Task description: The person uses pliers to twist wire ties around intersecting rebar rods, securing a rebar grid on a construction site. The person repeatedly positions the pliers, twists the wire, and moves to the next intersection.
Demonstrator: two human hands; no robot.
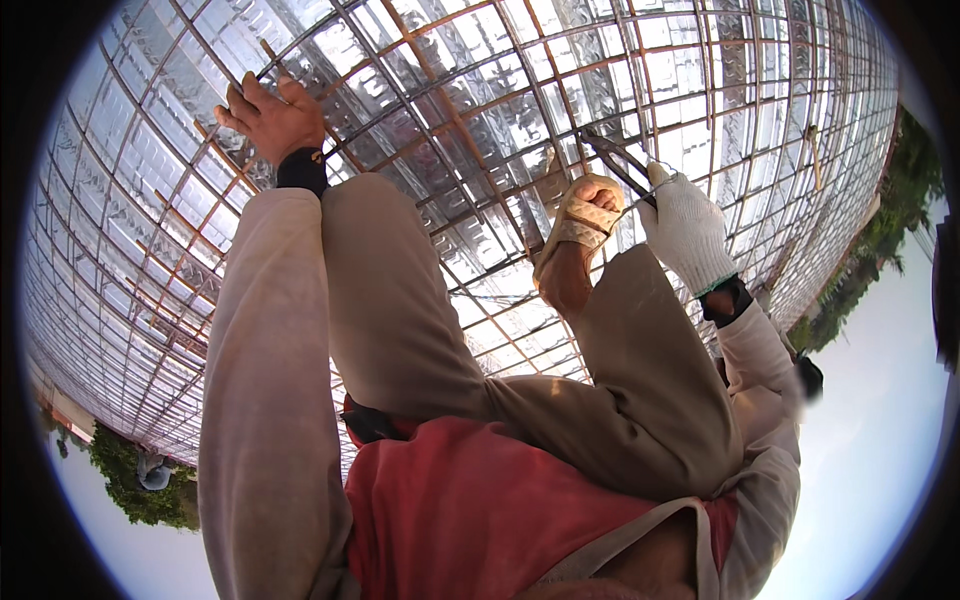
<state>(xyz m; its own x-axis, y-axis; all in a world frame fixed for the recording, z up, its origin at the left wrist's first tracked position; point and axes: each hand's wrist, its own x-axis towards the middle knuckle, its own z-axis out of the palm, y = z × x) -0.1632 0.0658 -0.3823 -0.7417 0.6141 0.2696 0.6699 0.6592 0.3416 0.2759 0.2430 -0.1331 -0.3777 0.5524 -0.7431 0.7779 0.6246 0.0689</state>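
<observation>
1 gloved hand (pixel 685 225), open mesh (pixel 712 100) alongside

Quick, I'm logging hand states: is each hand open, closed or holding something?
Left hand: open, nothing visible in it.
Right hand: closed, holding dark pincers.

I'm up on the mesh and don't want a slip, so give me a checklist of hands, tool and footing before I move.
1. White knitted glove on right hand: ok, worn.
2. Right grip around dark metal pincers: ok, closed on the handles.
3. Left hand gloved: not ok, bare, fingers spread.
4. Left hand bearing firmly on the rusty steel-bar mesh: cannot tell.
5. Toes covered: not ok, bare in the tan strapped sandal.
6. Sandal planted securely on a bar: cannot tell.
</observation>
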